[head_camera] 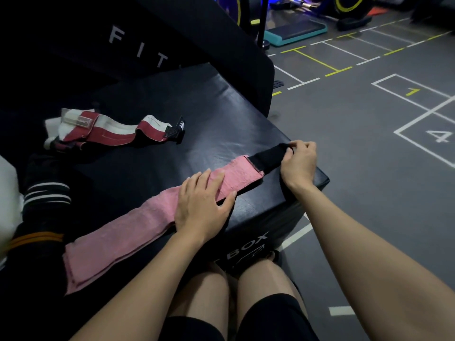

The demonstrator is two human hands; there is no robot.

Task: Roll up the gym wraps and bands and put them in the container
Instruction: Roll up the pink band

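A long pink wrap (128,232) lies flat and diagonal across the black padded box (197,134). Its black strap end (267,157) reaches the box's right corner. My right hand (299,161) pinches the tip of that black end with curled fingers. My left hand (202,200) presses flat on the middle of the pink wrap. A red and white wrap (108,130) lies loosely bunched at the back left of the box. Black wraps with white stripes (46,193) and an orange-striped one (37,238) sit at the left edge.
A white object (7,203) shows at the far left edge. A taller black padded block (147,35) stands behind the box. To the right is grey gym floor (369,143) with painted lines; a teal step platform (295,32) and machines stand at the back.
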